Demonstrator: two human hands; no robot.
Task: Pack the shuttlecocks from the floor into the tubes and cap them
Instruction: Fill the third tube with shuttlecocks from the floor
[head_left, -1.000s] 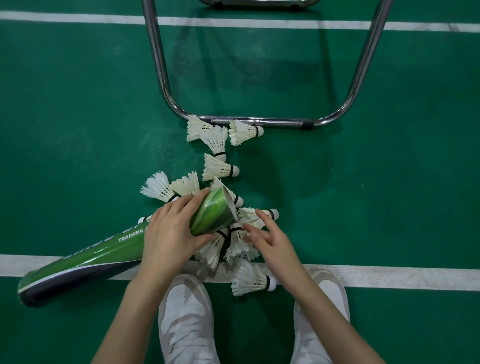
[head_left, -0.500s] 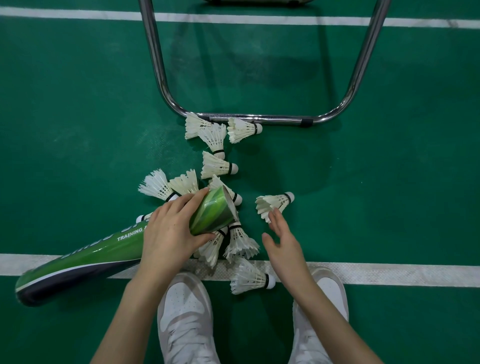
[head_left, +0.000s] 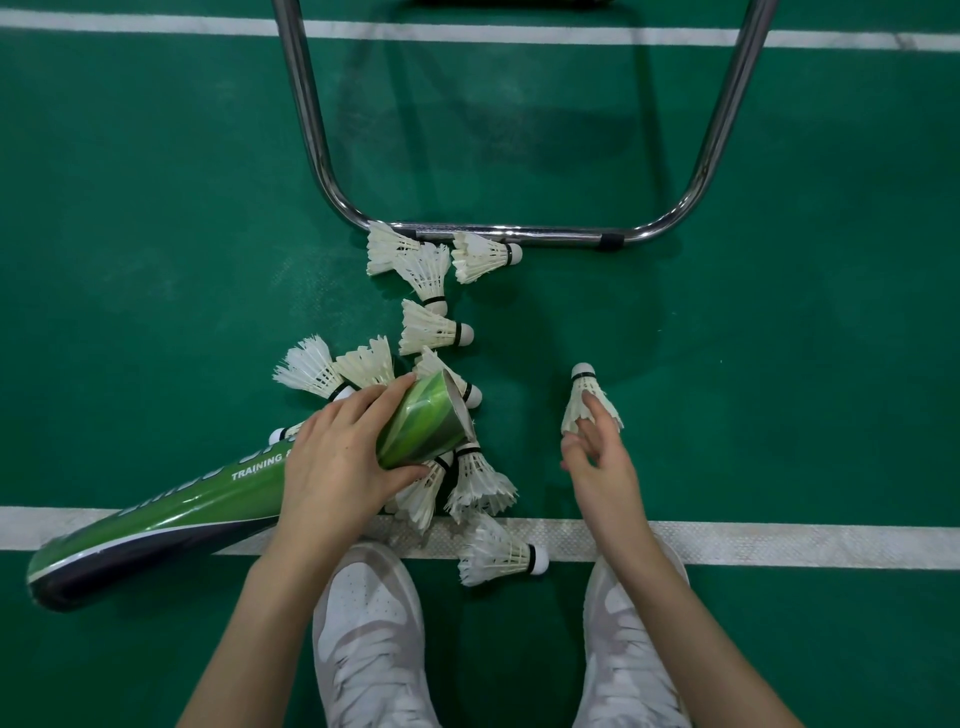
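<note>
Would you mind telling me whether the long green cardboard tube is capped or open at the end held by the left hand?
Open: the long green cardboard tube shows a bare rim, no cap, beside the left hand.

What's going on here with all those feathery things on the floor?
Someone is packing loose shuttlecocks into a tube. The left hand grips the green tube near its open end, tilted over a pile of shuttlecocks on the green court floor. The right hand, fingers open, touches the feathers of a single shuttlecock lying apart to the right. Others lie near a metal frame.
</note>
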